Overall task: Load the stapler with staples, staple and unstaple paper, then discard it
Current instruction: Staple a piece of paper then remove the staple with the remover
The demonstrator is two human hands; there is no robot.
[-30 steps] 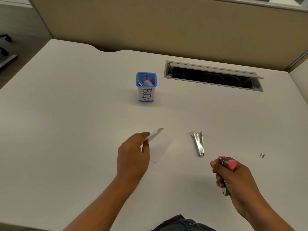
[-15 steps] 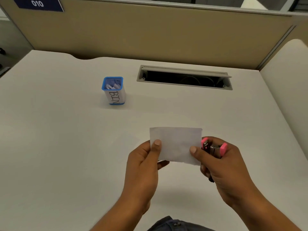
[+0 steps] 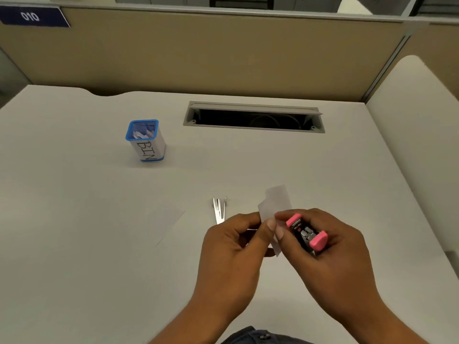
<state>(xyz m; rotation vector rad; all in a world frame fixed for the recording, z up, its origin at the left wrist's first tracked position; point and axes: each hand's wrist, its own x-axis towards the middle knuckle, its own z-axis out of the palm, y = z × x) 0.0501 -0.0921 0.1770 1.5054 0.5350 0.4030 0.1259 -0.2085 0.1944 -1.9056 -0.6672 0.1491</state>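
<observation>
Both my hands meet above the near middle of the desk. My left hand [image 3: 236, 247] pinches a small folded slip of white paper [image 3: 274, 203] between thumb and fingers. My right hand [image 3: 327, 249] grips a small pink and black stapler [image 3: 306, 234] in its palm, and its thumb also touches the paper. A metal staple remover [image 3: 219, 209] lies on the desk just left of my left hand. Another white paper sheet [image 3: 165, 219] lies flat on the desk further left.
A blue-rimmed cup marked BIN [image 3: 146, 140], holding paper scraps, stands at the back left. An open cable slot [image 3: 253, 117] is cut into the desk [image 3: 74, 244] at the back. A beige partition wall [image 3: 223, 53] closes the far edge.
The paper was held flat between both hands; now it is folded and bent upright. Both hands sit closer together, and the camera has shifted, bringing the staple remover back into view.
</observation>
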